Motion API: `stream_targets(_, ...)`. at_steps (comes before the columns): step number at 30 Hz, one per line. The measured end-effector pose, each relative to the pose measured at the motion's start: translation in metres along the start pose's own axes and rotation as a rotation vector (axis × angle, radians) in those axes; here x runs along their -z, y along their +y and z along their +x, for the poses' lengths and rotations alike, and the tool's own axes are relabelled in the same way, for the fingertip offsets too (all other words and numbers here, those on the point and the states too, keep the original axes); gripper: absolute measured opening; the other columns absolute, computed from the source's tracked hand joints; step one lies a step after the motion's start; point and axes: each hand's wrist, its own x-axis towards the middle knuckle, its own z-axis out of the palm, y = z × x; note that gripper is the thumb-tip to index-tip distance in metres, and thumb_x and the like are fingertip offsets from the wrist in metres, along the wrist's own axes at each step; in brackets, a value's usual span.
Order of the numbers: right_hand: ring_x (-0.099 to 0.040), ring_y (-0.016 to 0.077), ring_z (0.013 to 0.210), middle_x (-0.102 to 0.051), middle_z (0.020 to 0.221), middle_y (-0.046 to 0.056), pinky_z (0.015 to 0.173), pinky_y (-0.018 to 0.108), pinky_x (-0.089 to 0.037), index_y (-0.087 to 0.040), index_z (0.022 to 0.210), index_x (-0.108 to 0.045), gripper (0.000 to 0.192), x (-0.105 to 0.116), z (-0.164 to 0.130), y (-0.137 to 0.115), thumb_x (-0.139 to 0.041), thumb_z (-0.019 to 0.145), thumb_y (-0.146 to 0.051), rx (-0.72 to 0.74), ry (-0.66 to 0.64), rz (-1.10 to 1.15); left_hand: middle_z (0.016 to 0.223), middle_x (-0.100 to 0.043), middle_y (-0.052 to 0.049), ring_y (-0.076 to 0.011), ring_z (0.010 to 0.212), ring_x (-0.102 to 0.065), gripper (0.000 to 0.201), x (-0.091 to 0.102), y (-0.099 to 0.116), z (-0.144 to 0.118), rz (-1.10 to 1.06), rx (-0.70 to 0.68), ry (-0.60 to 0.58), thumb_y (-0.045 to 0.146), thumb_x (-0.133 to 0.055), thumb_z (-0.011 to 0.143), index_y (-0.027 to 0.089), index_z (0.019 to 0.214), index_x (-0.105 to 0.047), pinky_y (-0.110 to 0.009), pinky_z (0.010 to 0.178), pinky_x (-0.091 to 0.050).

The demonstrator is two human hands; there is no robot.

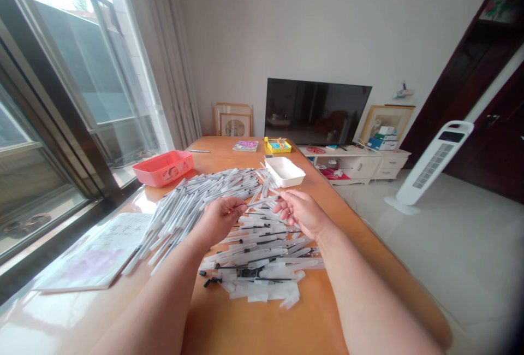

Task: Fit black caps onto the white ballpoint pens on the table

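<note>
Both hands meet over the pen pile (245,224) on the bench (254,327). The left hand (219,218) and right hand (301,212) fingers pinch one pen (262,201) end to end, seemingly to join its parts; the white tray (284,171) sits just beyond.

A thin white pen barrel (262,201) is held nearly level above the wooden table (229,317), pinched at either end between the fingertips of the left hand (221,217) and the right hand (301,210). Directly beneath it, a loose pile of pens (254,259) with white barrels and black tips is spread across the tabletop.
</note>
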Motion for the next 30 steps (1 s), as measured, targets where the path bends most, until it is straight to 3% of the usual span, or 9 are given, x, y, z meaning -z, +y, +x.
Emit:
stream_targets(3,-0.045,0.0076,0.044,-0.063,0.063,0.005,0.037,0.018,-0.027,-0.015,0.079,-0.060,0.047,-0.002,0.002,0.002,-0.053,0.095,-0.059,-0.017,0.091,-0.080,0.078,-0.069,-0.001,-0.0155,0.071,-0.056,0.036,-0.001,0.000,0.000,0.003,-0.020,0.006,0.051,-0.059,0.089,0.020,0.093,-0.077,-0.025,0.066,-0.045)
stream_targets(6,-0.037,0.0054,0.042,-0.056,0.057,0.000,0.038,0.017,-0.026,-0.016,0.076,-0.058,0.044,-0.003,0.001,0.003,-0.059,0.093,-0.057,0.004,0.068,-0.094,0.078,-0.069,-0.002,-0.0160,0.070,-0.057,0.036,-0.001,0.000,0.001,-0.013,-0.032,0.010,0.050,-0.060,0.088,0.020,0.093,-0.078,-0.025,0.065,-0.045)
stream_targets(11,-0.048,0.0069,0.051,-0.065,0.072,0.003,0.042,0.017,-0.034,-0.017,0.082,-0.058,0.030,0.000,-0.001,0.002,-0.067,0.089,-0.044,0.035,-0.026,-0.050,0.071,-0.067,-0.001,-0.0158,0.065,-0.054,0.032,0.000,0.002,0.000,-0.074,-0.011,0.025,0.050,-0.065,0.083,0.021,0.087,-0.079,-0.025,0.061,-0.043)
stream_targets(13,-0.052,0.0083,0.053,-0.068,0.077,0.005,0.041,0.017,-0.034,-0.017,0.085,-0.059,0.029,0.000,0.000,0.002,-0.066,0.090,-0.045,0.004,-0.005,-0.040,0.069,-0.067,-0.001,-0.0157,0.064,-0.053,0.031,0.001,0.004,0.000,-0.103,-0.008,0.035,0.049,-0.067,0.081,0.021,0.085,-0.079,-0.025,0.061,-0.043)
stream_targets(16,-0.049,0.0084,0.047,-0.066,0.069,0.005,0.038,0.017,-0.028,-0.017,0.085,-0.059,0.038,-0.002,0.001,0.003,-0.056,0.095,-0.053,-0.044,0.067,-0.084,0.069,-0.067,-0.001,-0.0157,0.064,-0.053,0.030,0.001,0.005,0.000,-0.105,-0.004,0.037,0.048,-0.067,0.081,0.021,0.083,-0.079,-0.025,0.061,-0.043)
stream_targets(19,-0.041,0.0066,0.043,-0.059,0.059,0.001,0.038,0.017,-0.026,-0.017,0.079,-0.057,0.039,-0.004,0.000,0.003,-0.055,0.096,-0.052,-0.030,0.057,-0.116,0.071,-0.067,-0.001,-0.0158,0.065,-0.054,0.031,0.001,0.004,0.000,-0.076,0.002,0.025,0.049,-0.065,0.082,0.021,0.085,-0.079,-0.025,0.062,-0.043)
stream_targets(24,-0.048,0.0069,0.052,-0.064,0.070,0.002,0.043,0.017,-0.033,-0.017,0.081,-0.057,0.026,-0.001,-0.003,0.000,-0.065,0.088,-0.040,0.013,-0.015,-0.073,0.069,-0.065,0.000,-0.0154,0.064,-0.052,0.031,-0.001,-0.004,0.001,-0.161,0.019,0.021,0.050,-0.069,0.078,0.021,0.084,-0.078,-0.025,0.059,-0.042)
stream_targets(30,-0.051,0.0077,0.054,-0.071,0.081,0.005,0.045,0.018,-0.035,-0.017,0.088,-0.058,0.018,0.003,-0.001,0.001,-0.067,0.082,-0.032,0.042,0.000,-0.066,0.067,-0.060,0.001,-0.0128,0.060,-0.047,0.036,-0.003,-0.002,0.000,-0.261,0.098,-0.041,0.054,-0.070,0.080,0.019,0.087,-0.074,-0.024,0.057,-0.039)
